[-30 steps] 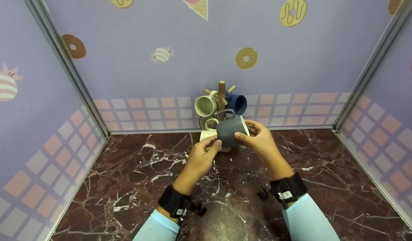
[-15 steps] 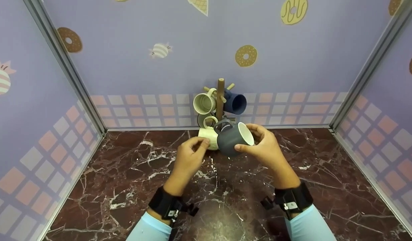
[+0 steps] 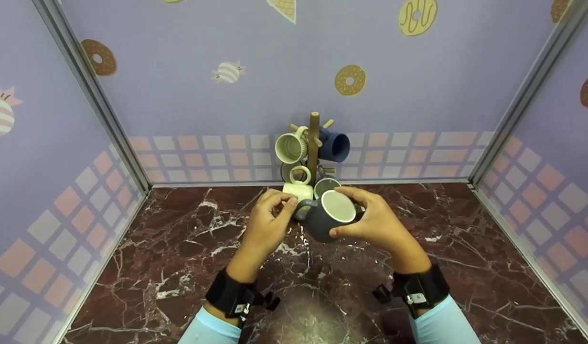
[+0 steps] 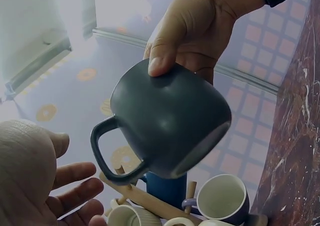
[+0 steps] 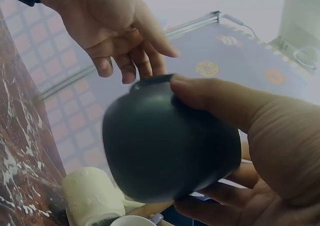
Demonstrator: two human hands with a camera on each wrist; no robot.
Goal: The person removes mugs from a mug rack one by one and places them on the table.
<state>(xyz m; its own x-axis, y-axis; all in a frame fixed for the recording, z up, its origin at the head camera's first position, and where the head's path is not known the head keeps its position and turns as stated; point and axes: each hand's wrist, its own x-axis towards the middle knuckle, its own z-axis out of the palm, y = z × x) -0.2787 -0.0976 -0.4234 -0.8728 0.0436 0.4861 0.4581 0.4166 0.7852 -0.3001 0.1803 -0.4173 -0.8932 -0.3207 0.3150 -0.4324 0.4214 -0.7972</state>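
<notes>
A dark grey mug [image 3: 318, 225] with a pale interior is held up over the table by my right hand [image 3: 377, 220], thumb on its outer side and fingers around the far side. Its mouth tilts up towards the head camera. On the left, the loop handle [image 4: 101, 146] points at my left hand [image 3: 267, 227]. The fingers of that hand are relaxed, and the left wrist view shows a gap between them and the handle. In the right wrist view the mug's dark body [image 5: 165, 141] fills the middle, with my right thumb [image 5: 210, 98] lying along it.
Behind the hands stands a wooden mug tree [image 3: 314, 155] near the back wall. From it hang a ribbed cream mug [image 3: 290, 148], a navy mug [image 3: 336, 147], a lower cream mug [image 3: 297, 192] and a mug with a pale interior [image 3: 327, 185]. Marble-patterned table [image 3: 188, 267] lies below.
The right hand has drawn the grey mug down towards me from the mug tree and turned its mouth upward. The left hand has let go of the mug and shifted left.
</notes>
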